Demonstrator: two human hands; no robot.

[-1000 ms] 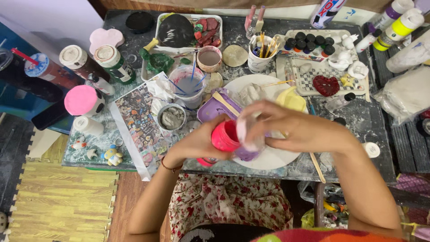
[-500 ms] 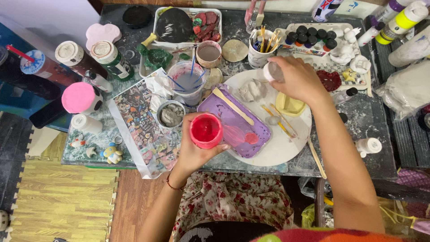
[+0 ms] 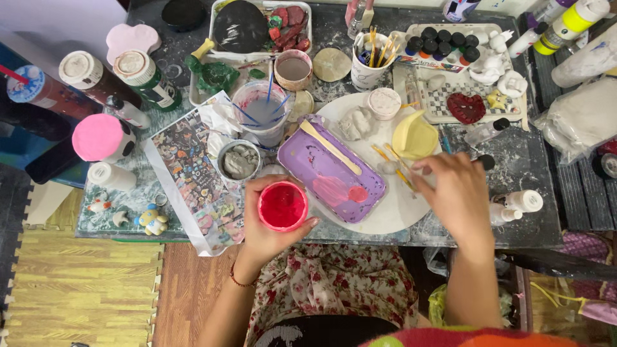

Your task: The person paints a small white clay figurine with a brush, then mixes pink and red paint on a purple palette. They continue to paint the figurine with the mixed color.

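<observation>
My left hand [image 3: 270, 225] wraps the red cup [image 3: 283, 205] from below, fingers curled tight round its wall, held at the table's near edge just beside the purple tray [image 3: 321, 160]. My right hand [image 3: 453, 193] hovers, fingers loosely bent, over wooden sticks [image 3: 389, 157] on the white plate [image 3: 392, 212]; whether it pinches one, I cannot tell.

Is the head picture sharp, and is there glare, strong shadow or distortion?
Head view: mostly sharp; the right hand is slightly soft at the fingertips. Light is even and shadows are weak. Small highlights show on the red cup in the left hand. The table edge bows slightly, a wide-angle effect.
</observation>
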